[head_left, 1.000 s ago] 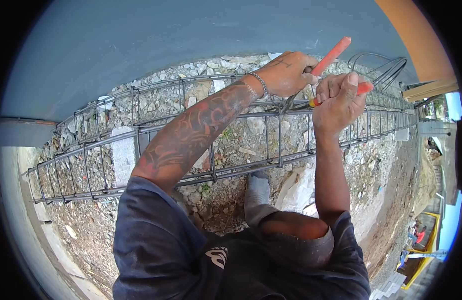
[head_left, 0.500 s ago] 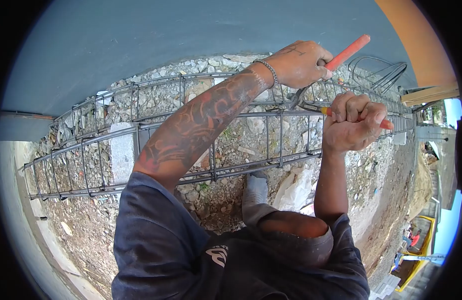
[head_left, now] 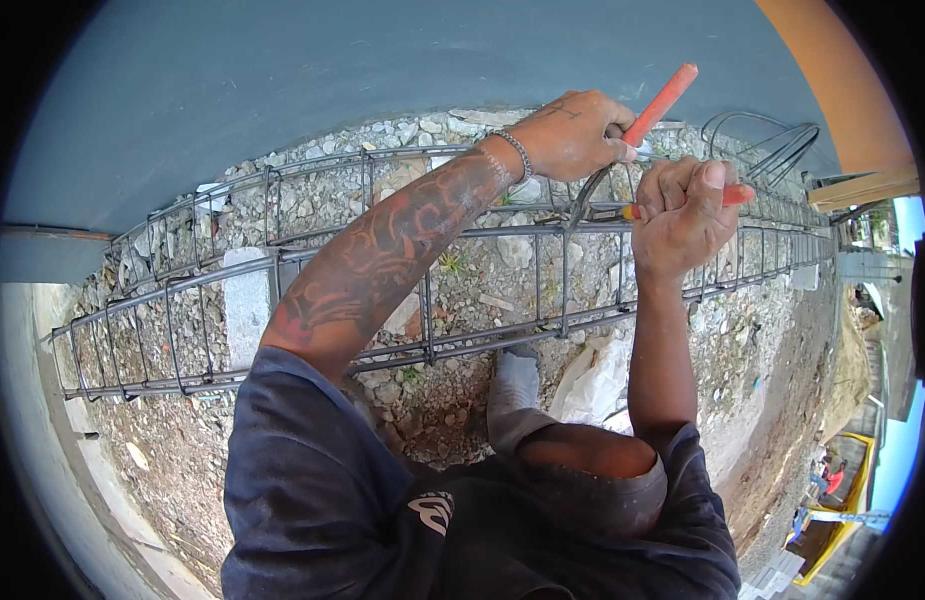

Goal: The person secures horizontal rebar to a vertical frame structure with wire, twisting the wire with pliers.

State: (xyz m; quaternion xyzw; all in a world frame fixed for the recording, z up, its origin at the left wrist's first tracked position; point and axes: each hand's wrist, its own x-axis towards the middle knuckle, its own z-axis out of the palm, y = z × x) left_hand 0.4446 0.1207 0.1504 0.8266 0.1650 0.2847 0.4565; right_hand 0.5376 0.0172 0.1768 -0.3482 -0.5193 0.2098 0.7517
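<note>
Both my hands are on a pair of red-handled pincers (head_left: 664,104). My left hand (head_left: 574,132), with a chain bracelet at the wrist, is closed round the upper handle, whose red end sticks out up and to the right. In a fist round the other handle is my right hand (head_left: 685,215); a yellow band shows on one side of it and a red tip on the other. The dark metal jaws lie at a bar joint of the long rebar cage (head_left: 497,326), close to an upper bar and a stirrup.
A dark grey wall (head_left: 332,70) runs along the far side. Rubble and gravel (head_left: 452,400) lie under the cage, with a pale block (head_left: 246,305) at left and a whitish sack (head_left: 592,382) near my foot (head_left: 514,385). Looped rods (head_left: 782,150) rest at far right.
Both hands and the pincers have shifted left. The right hand has risen slightly, and the upper handle stands a little steeper. The cage looks unmoved.
</note>
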